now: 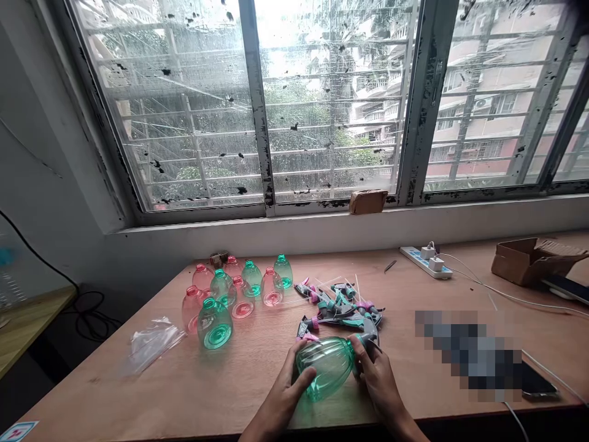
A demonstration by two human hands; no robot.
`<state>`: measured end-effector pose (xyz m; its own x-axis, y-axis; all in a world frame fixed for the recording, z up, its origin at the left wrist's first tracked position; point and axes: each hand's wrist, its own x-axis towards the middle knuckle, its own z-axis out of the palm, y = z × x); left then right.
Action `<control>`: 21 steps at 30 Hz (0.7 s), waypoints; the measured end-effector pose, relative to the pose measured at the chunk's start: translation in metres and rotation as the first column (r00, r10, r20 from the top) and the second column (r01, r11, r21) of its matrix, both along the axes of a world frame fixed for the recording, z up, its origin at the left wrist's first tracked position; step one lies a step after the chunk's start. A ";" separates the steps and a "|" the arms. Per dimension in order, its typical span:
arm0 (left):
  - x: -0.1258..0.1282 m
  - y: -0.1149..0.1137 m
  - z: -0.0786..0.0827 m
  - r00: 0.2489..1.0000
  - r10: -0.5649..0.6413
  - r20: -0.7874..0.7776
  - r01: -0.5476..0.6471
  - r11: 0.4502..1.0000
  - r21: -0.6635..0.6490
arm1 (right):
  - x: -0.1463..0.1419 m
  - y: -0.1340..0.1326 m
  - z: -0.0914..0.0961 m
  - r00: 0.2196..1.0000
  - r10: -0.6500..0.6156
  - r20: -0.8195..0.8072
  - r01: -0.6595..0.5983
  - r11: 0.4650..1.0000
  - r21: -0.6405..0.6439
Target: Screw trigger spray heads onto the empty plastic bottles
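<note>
A translucent green spray bottle (327, 367) lies on its side, held low over the near edge of the table. My left hand (291, 383) is closed around its base end, thumb pressed on the near side. At the neck, my right hand (378, 376) grips a grey trigger spray head (368, 339), fingers partly hidden behind it. Just beyond is a pile of trigger spray heads (340, 310) in grey, teal and pink with thin white tubes. To the left stand several open-necked bottles, green ones (215, 324) and pink ones (272, 287).
A clear plastic bag (154, 345) lies on the table's left side. On the right are a power strip (427, 264) with chargers and white cables, an open cardboard box (529, 264) and a phone (536, 379) beside a blurred patch. A window runs behind.
</note>
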<state>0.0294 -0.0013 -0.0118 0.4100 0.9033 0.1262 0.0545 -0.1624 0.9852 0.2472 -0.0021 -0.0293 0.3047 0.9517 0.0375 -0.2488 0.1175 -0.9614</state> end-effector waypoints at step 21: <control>0.008 -0.005 0.002 0.999 -0.008 -0.033 0.010 0.999 0.047 | 0.002 0.001 -0.002 1.000 -0.004 0.022 0.004 1.000 -0.001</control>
